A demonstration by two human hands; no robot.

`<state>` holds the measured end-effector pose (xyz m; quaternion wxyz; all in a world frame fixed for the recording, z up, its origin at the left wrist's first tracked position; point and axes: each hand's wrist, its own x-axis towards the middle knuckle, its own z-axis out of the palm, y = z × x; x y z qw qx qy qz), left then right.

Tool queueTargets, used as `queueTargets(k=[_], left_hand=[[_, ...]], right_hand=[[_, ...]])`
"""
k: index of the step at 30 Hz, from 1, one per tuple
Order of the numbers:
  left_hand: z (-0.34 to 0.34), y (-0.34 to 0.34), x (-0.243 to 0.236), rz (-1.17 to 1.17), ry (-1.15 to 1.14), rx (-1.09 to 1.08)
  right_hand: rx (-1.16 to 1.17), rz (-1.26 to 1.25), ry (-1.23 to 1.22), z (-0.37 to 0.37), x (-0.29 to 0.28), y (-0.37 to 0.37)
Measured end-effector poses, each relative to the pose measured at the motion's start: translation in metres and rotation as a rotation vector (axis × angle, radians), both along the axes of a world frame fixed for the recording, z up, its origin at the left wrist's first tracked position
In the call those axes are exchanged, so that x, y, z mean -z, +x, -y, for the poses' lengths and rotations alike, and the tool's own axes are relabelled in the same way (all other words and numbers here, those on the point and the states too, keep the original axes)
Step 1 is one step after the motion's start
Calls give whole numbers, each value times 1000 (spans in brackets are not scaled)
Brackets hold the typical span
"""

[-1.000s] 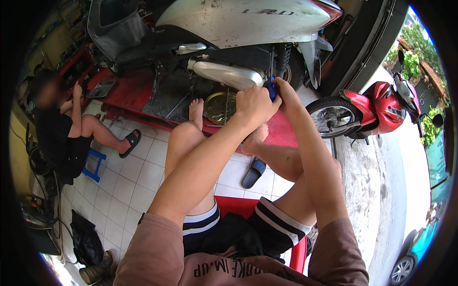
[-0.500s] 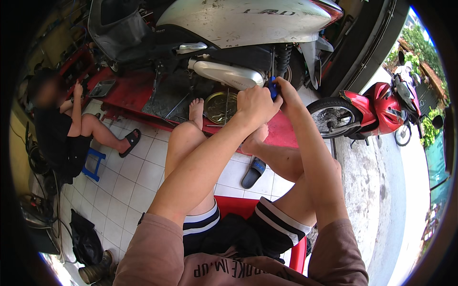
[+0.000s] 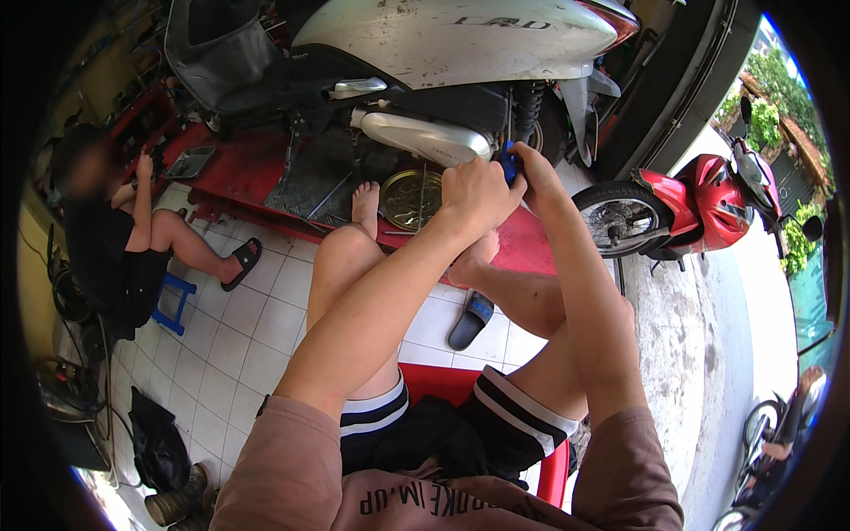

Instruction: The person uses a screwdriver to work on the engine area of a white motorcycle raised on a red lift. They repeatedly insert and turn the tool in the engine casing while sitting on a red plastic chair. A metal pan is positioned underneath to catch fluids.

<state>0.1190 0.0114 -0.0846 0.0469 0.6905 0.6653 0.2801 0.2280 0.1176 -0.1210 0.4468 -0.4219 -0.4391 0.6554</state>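
Observation:
A screwdriver with a blue handle [image 3: 510, 165] stands roughly upright at the rear lower side of a silver scooter [image 3: 460, 40], its thin shaft running up past the shock absorber. My right hand [image 3: 540, 177] is closed around the handle with the fingertips. Right beside it, my left hand [image 3: 478, 193] is curled shut just below the scooter's silver engine cover [image 3: 421, 137]. Whatever the left fingers hold is hidden behind the knuckles. A round metal tray [image 3: 409, 202] with small parts in it lies left of my left hand.
The scooter stands on a red platform [image 3: 522, 241] where my bare feet rest. A person [image 3: 111, 230] sits on a blue stool [image 3: 174, 303] at left. A red motorbike [image 3: 699, 208] is parked at right. A dark slipper [image 3: 471, 320] lies on the tiles. A rider on a motorbike [image 3: 770, 451] is on the road.
At the lower right a motorbike with a rider has come into view on the road. The blue handle looks slightly turned in my fingers. My arms have barely moved.

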Motion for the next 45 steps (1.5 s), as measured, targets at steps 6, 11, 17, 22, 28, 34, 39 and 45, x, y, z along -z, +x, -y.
queueTargets(k=[6,11,17,22,28,34,39,45], left_hand=[[0,-1,0,17,10,4],[-1,-1,1,-4,11,-2],[0,-1,1,-15,6,8],[-1,-1,1,-3,4,13],[-1,-1,0,-8,-14,10],[-1,-1,2,-13,7,14],[-1,-2,3,-16,27,14],[0,-2,0,-53,97,-35]], right_hand=[[12,53,17,0,-1,0],[10,57,35,3,-3,0],[38,118,63,4,-5,-1],[15,79,32,2,-2,0],[17,86,28,1,-1,0],[4,68,22,0,1,0],[7,79,17,4,-1,-2],[-63,-54,-18,3,-2,-2]])
